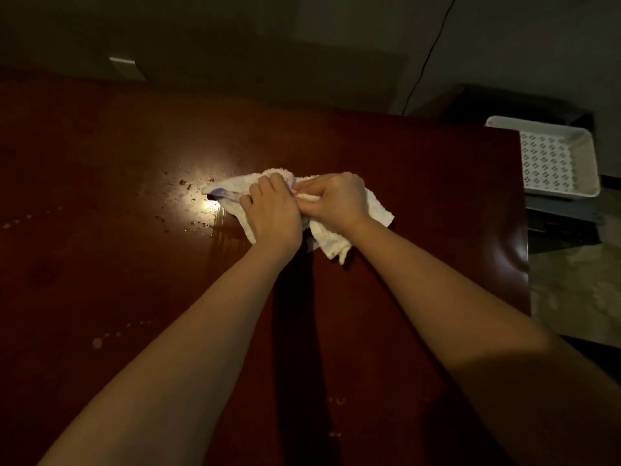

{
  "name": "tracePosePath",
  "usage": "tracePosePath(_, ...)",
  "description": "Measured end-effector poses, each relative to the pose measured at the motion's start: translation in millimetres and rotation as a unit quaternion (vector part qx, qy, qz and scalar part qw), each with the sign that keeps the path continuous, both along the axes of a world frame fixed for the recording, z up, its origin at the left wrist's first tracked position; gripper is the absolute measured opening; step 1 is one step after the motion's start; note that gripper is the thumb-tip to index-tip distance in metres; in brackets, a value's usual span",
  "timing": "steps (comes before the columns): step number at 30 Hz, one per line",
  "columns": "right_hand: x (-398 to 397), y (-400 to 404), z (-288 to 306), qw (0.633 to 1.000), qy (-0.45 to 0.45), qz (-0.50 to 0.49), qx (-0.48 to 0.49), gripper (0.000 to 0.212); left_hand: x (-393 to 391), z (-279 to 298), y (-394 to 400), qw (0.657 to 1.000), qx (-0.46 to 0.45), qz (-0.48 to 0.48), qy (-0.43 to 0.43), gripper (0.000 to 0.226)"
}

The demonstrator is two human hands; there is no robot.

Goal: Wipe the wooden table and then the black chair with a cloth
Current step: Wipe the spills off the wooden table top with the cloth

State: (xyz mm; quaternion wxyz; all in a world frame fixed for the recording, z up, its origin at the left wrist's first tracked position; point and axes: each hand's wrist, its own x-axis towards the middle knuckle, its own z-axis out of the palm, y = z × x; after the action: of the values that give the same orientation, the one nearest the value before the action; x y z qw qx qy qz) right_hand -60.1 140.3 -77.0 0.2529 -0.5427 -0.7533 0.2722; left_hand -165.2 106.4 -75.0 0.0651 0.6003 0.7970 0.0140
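Gripping the white terry cloth with your left hand and right hand, fingers curled around it, you stretch it left-right over the wooden table, ends trailing beyond both fists.

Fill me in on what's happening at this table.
A person holds a crumpled white terry cloth against the dark reddish wooden table with both hands, left hand and right hand gripping it. Droplets and crumbs lie just left of the cloth. A white perforated plastic tray sits beyond the table's right edge.
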Motion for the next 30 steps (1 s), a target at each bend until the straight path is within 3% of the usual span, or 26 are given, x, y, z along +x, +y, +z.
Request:
tracePosePath(7, 1, -32, 4, 0.999, -0.027, -0.007, -0.020, 0.030, -1, 8, -21, 0.999, -0.020, -0.030, 0.000, 0.035)
tracePosePath(15, 14, -148, 7, 0.999, -0.052, -0.014, -0.002, 0.030, 10, 15, -128, 0.996, -0.046, -0.064, -0.031, 0.030)
tracePosePath(19, 12, -191, 20, 0.987, -0.154, 0.044, 0.010, 0.037, 6, 17, -162, 0.992, -0.044, -0.115, 0.011, 0.030)
tracePosePath(21, 14, -214, 28, 0.977, -0.211, -0.016, -0.025, 0.044, 5, 17, -169, 0.989, -0.075, -0.130, -0.005, 0.024)
tracePosePath(23, 15, -237, 35, 0.964, -0.200, -0.124, -0.124, 0.068, 2, 19, -170, 0.990, -0.064, -0.118, -0.042, 0.024)
tracePosePath(25, 16, -250, 37, 0.949, -0.216, -0.158, -0.165, 0.081, -1, 20, -168, 0.988, -0.062, -0.101, -0.094, 0.027)
tracePosePath(27, 18, -247, 39, 0.953, -0.191, -0.170, -0.161, 0.072, -5, 22, -167, 0.981, -0.066, -0.089, -0.157, 0.028)
tracePosePath(30, 23, -233, 50, 0.959, -0.014, -0.214, -0.187, 0.055, -11, 30, -169, 0.967, -0.053, -0.043, -0.247, 0.023)
